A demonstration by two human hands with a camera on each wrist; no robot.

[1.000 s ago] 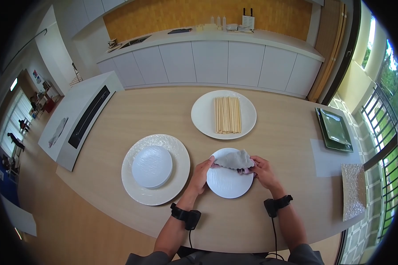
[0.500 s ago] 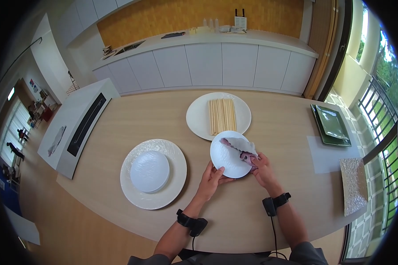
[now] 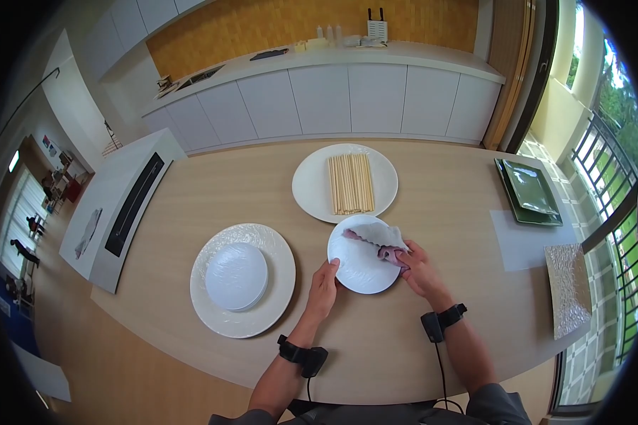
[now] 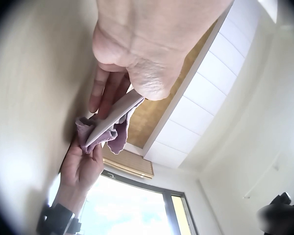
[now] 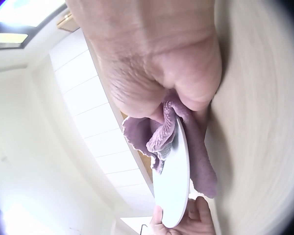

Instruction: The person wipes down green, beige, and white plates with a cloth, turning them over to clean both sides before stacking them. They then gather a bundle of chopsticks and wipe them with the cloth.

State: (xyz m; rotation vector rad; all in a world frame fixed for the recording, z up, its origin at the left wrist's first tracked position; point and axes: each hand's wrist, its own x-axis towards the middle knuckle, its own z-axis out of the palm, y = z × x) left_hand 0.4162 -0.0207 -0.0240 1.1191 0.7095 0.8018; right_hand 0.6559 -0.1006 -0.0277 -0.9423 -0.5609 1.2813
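Note:
A small white plate (image 3: 361,273) is held tilted above the table in front of me. My left hand (image 3: 323,287) grips its left rim, thumb on the upper face and fingers underneath. On the opposite rim, my right hand (image 3: 422,275) pinches a grey and purple cloth (image 3: 377,234) against the plate. The cloth spreads over the plate's far part; in the right wrist view, purple cloth (image 5: 202,164) also hangs on the underside, so it folds round the rim. The right hand's fingertips are partly hidden by the cloth.
Behind the plate stands an oval white platter (image 3: 312,180) with a bundle of wooden chopsticks (image 3: 351,185). At left, a large cream plate (image 3: 280,283) carries a wrapped stack of small white plates (image 3: 237,275). Green square plates (image 3: 532,190) and a silvery rectangular dish (image 3: 567,294) lie at right.
The white plate, earlier flat on the table, has been lifted and tilted. The left hand moved from its upper left to its lower left rim. The cloth now folds over the right rim.

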